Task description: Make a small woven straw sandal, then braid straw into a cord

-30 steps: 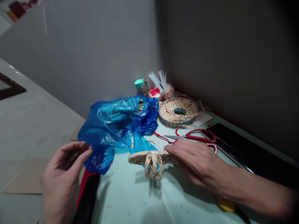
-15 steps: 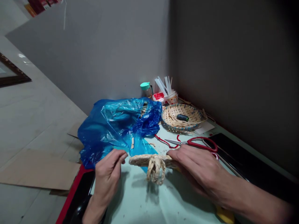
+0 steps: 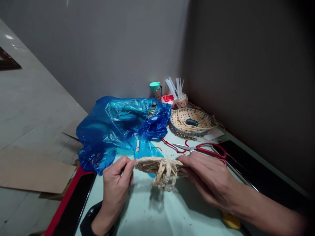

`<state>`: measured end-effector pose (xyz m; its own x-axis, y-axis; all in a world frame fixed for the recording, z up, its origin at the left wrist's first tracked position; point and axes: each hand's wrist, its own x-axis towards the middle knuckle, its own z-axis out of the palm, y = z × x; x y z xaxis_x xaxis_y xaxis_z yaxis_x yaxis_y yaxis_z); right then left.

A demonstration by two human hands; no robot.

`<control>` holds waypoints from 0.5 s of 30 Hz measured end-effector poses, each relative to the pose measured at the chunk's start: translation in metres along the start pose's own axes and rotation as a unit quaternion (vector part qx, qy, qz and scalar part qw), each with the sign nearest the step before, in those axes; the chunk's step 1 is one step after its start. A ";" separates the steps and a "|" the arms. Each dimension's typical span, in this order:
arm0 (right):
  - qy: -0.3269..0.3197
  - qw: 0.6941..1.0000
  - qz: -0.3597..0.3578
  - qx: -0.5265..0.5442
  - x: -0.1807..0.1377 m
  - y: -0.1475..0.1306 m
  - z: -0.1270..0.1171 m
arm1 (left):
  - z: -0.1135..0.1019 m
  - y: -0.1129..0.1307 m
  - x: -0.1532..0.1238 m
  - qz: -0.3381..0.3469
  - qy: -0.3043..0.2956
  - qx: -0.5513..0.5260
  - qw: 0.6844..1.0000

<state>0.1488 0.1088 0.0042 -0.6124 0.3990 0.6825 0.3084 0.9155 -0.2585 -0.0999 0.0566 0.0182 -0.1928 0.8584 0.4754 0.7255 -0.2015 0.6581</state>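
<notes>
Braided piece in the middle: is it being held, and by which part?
Yes: the left hand pinches the braided piece at its left edge, and the right hand grips its right end.

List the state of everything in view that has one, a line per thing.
Braided piece: held edge-on above the table, loops hanging
Left hand: pinching the piece's left edge
Right hand: gripping its right side
Blue bag: crumpled
Scissors: lying down, partly behind the right hand
Jar: upright, lid on
Cup: upright, white sticks standing in it
Basket: right way up
Spool: on its side in the basket
Red cord: loose, bent
</notes>
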 end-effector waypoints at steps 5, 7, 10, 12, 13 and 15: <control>0.001 0.999 -0.031 -0.042 0.001 0.001 0.000 | 0.000 0.006 -0.001 -0.035 -0.034 -0.067 0.997; 0.008 0.997 -0.050 -0.051 0.001 0.001 0.000 | 0.000 0.008 -0.001 -0.053 -0.038 -0.103 0.993; 0.014 0.996 -0.063 -0.055 0.001 0.001 0.001 | 0.001 0.008 -0.002 -0.059 -0.025 -0.151 0.987; 0.015 0.996 -0.064 -0.059 0.001 0.001 0.002 | 0.000 0.009 -0.002 -0.048 -0.026 -0.187 0.981; 0.013 0.996 -0.063 -0.060 0.000 0.002 0.002 | -0.001 0.009 -0.003 -0.036 -0.036 -0.215 0.975; 0.007 0.996 -0.061 -0.063 -0.001 0.002 0.002 | -0.003 0.011 -0.005 -0.009 -0.090 -0.266 0.960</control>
<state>0.1482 0.1108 0.0016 -0.6411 0.2835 0.7132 0.3213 0.9431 -0.0861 -0.0929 0.0484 0.0249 -0.0498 0.9220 0.3839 0.2738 -0.3570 0.8931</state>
